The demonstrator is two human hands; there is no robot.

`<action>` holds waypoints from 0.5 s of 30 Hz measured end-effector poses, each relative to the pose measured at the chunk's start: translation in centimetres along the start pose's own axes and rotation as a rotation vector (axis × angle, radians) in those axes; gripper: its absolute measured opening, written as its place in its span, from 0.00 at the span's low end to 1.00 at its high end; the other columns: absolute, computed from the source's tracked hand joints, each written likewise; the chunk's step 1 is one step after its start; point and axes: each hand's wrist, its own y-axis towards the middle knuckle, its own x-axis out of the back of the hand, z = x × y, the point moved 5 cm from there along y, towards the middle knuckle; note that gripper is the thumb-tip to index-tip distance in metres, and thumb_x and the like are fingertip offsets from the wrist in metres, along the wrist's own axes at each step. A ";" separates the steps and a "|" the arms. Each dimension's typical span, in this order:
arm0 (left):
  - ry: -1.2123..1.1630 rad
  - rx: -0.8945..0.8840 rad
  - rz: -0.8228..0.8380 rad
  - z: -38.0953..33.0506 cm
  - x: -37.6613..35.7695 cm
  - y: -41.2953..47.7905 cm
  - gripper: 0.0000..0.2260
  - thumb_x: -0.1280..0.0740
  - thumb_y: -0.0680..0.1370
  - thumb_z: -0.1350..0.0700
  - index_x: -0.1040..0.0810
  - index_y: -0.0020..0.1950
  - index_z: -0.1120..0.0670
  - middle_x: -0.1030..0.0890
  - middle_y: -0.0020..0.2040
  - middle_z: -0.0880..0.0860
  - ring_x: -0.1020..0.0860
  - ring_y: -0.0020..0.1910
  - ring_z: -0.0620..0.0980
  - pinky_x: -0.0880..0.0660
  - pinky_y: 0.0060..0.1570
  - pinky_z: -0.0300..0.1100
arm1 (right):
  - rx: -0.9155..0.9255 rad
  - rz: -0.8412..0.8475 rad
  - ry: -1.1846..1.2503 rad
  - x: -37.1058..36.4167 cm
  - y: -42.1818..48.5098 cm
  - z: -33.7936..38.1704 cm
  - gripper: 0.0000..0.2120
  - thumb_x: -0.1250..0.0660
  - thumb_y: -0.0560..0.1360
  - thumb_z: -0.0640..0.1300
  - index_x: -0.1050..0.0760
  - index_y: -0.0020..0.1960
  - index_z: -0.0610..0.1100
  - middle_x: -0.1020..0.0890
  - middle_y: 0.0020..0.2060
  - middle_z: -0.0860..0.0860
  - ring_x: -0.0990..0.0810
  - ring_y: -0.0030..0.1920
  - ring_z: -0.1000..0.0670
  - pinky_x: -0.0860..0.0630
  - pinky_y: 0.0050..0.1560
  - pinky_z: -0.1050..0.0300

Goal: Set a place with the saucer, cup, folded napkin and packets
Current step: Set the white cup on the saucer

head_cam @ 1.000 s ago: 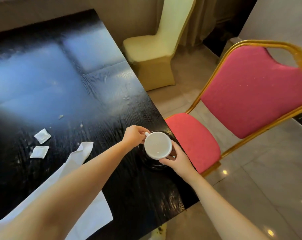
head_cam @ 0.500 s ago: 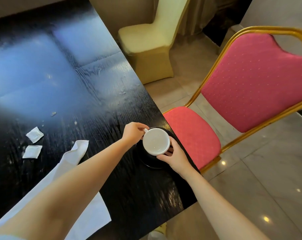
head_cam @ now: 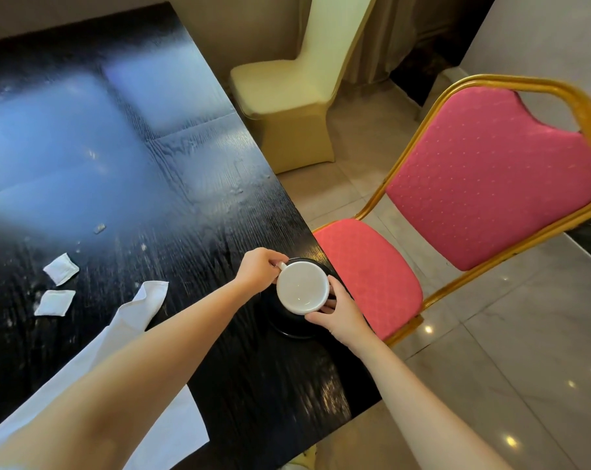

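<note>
Cup (head_cam: 302,287) stood on saucer (head_cam: 289,325); left hand (head_cam: 258,270) pinched its handle, right hand (head_cam: 338,312) clasped its side. Napkin (head_cam: 141,310) and packets (head_cam: 61,269), left of both hands, remained unplaced.

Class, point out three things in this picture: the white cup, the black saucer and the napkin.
white cup (head_cam: 301,286), head view, inside bottom of the bowl.
black saucer (head_cam: 289,325), head view, near rim below the cup.
napkin (head_cam: 148,298), head view, far corner beside the left forearm.
</note>
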 end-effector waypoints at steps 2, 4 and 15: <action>-0.002 -0.007 0.040 0.0 0.3 0.0 0.14 0.34 0.74 0.66 0.21 0.59 0.60 0.18 0.54 0.58 0.18 0.47 0.53 0.20 0.46 0.40 | -0.028 0.003 -0.016 0.5 -0.3 0.4 0.45 0.26 0.67 0.36 0.47 0.75 0.45 0.33 0.69 0.49 0.28 0.64 0.49 0.29 0.63 0.56; 0.013 -0.003 0.080 0.0 0.8 -0.2 0.16 0.33 0.75 0.65 0.23 0.62 0.59 0.19 0.53 0.57 0.18 0.46 0.54 0.19 0.45 0.40 | -0.035 0.011 -0.062 1.3 -0.5 1.1 0.44 0.27 0.67 0.34 0.48 0.75 0.44 0.35 0.71 0.46 0.28 0.62 0.49 0.29 0.60 0.58; 0.354 0.016 0.179 -0.2 9.3 -5.4 0.17 0.36 0.77 0.55 0.27 0.66 0.54 0.21 0.61 0.55 0.23 0.57 0.54 0.29 0.59 0.43 | 0.015 0.283 -0.634 4.5 -1.3 12.7 0.37 0.28 0.70 0.39 0.41 0.74 0.44 0.36 0.73 0.45 0.36 0.72 0.47 0.35 0.67 0.54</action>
